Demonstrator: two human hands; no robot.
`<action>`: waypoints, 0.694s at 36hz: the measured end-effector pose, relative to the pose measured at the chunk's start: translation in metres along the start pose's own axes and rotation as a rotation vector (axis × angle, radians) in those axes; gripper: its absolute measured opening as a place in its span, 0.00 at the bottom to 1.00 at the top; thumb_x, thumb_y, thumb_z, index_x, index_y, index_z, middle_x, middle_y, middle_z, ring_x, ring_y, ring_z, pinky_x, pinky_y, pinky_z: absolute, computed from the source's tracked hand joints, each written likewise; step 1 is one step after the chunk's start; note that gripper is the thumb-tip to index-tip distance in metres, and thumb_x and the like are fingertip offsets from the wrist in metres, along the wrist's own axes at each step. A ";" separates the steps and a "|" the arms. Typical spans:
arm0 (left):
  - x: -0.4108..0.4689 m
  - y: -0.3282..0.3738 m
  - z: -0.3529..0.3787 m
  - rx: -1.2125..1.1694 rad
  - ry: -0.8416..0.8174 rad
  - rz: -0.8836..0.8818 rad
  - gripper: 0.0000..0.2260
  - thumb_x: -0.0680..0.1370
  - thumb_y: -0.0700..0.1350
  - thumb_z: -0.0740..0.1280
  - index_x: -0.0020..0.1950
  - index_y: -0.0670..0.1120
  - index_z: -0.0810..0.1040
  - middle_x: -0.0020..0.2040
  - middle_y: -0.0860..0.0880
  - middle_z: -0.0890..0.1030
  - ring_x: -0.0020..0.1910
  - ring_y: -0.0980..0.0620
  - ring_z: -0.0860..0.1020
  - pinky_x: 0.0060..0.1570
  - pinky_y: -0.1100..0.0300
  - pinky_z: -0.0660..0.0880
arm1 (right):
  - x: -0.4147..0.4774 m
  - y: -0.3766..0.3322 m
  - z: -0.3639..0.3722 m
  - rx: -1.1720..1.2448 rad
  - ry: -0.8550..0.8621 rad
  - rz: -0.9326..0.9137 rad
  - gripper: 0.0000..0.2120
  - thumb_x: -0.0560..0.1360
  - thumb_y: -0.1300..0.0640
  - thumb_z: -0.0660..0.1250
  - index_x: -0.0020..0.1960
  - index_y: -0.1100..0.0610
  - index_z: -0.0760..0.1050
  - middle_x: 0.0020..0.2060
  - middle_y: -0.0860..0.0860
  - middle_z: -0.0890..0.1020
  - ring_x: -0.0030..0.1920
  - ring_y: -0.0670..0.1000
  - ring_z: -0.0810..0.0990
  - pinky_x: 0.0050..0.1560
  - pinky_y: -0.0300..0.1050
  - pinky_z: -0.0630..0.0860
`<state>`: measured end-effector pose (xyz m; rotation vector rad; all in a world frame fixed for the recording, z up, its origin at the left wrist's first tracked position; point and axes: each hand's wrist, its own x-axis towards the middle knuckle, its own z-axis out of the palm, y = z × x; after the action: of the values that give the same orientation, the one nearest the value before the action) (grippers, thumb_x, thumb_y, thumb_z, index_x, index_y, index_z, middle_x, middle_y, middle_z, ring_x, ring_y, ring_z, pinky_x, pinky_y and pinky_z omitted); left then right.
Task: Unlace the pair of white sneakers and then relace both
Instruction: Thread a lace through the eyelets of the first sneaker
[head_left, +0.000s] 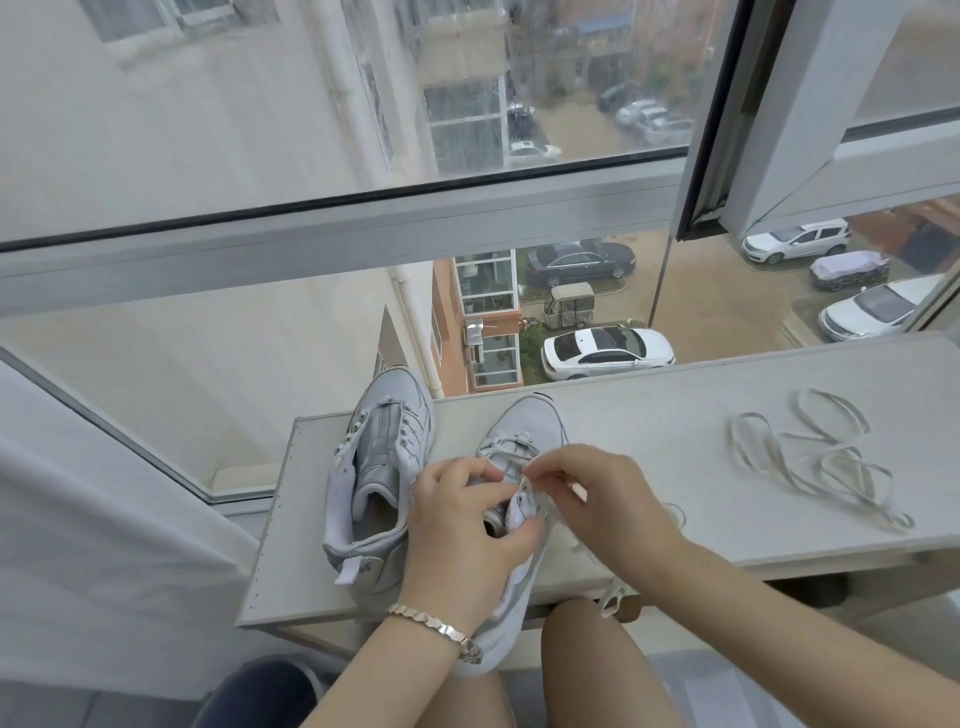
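Observation:
Two white sneakers stand on a white shelf board (675, 415) by the window. The left sneaker (376, 467) has no lace and its tongue is open. The right sneaker (524, 431) still carries a lace across its lower eyelets, and its heel hangs over the board's near edge. My left hand (462, 525) grips that shoe's collar and tongue. My right hand (592, 493) pinches the lace at an upper eyelet. A loose white lace (826, 457) lies in loops on the board to the right.
A lace end (613, 597) dangles off the board's front edge above my knee. A white curtain (93, 519) hangs at the left. Window glass and its frame (363, 228) rise just behind the board, with a street and parked cars far below.

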<state>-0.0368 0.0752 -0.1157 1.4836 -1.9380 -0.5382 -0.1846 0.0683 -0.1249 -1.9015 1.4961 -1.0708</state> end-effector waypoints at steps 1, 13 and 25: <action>0.000 0.000 0.000 0.002 0.003 0.005 0.11 0.68 0.50 0.74 0.50 0.50 0.83 0.47 0.67 0.68 0.52 0.63 0.59 0.56 0.70 0.57 | -0.003 0.000 0.002 0.003 0.016 -0.018 0.08 0.71 0.70 0.68 0.45 0.60 0.83 0.42 0.51 0.84 0.43 0.47 0.80 0.48 0.28 0.72; 0.001 0.000 -0.003 0.005 -0.035 0.006 0.11 0.68 0.50 0.74 0.48 0.50 0.83 0.47 0.68 0.67 0.54 0.61 0.59 0.53 0.75 0.54 | 0.026 -0.012 -0.028 -0.257 -0.387 -0.264 0.07 0.73 0.59 0.70 0.50 0.55 0.83 0.46 0.50 0.81 0.46 0.50 0.79 0.45 0.38 0.71; 0.001 0.001 -0.004 0.059 -0.069 0.003 0.13 0.68 0.52 0.73 0.50 0.50 0.82 0.47 0.68 0.65 0.54 0.61 0.58 0.54 0.73 0.54 | 0.018 -0.006 -0.013 -0.297 -0.150 -0.431 0.05 0.68 0.65 0.68 0.41 0.59 0.82 0.38 0.51 0.83 0.38 0.55 0.81 0.34 0.45 0.78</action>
<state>-0.0348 0.0749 -0.1125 1.5164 -2.0248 -0.5417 -0.1905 0.0539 -0.1078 -2.5333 1.2451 -0.8854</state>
